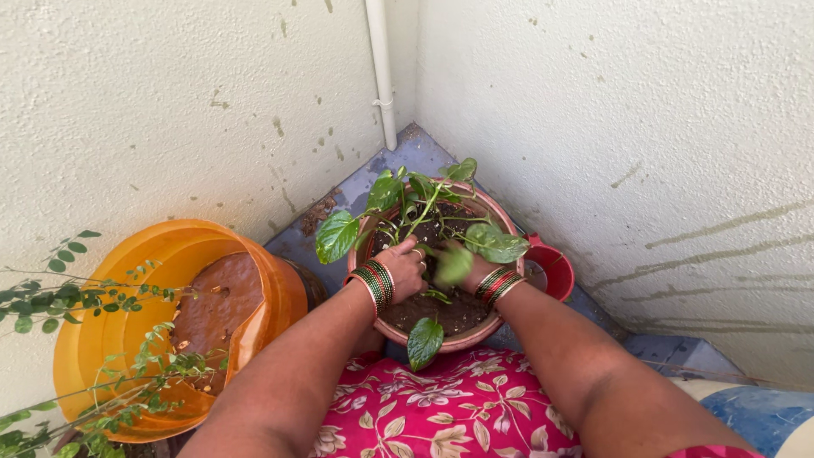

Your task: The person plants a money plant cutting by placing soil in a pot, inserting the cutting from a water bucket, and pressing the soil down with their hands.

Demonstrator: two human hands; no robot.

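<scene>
A round terracotta pot point(500, 216) stands on the floor in the corner, filled with dark soil point(458, 312) and a leafy green vine plant point(405, 197). My left hand point(403, 267) rests on the soil at the pot's left side, fingers curled near the stems, bangles on the wrist. My right hand point(468, 270) is also down in the pot, partly hidden behind a green leaf point(454, 263). Whether either hand grips a stem is not clear. One leaf point(424, 342) hangs over the pot's near rim.
An orange bucket point(102, 339) with brown soil lies tilted at the left, thin leafy branches point(93, 297) in front of it. A small red mug point(555, 265) sits right of the pot. Pink floral cloth point(441, 407) covers my lap. White walls and a pipe point(381, 76) close the corner.
</scene>
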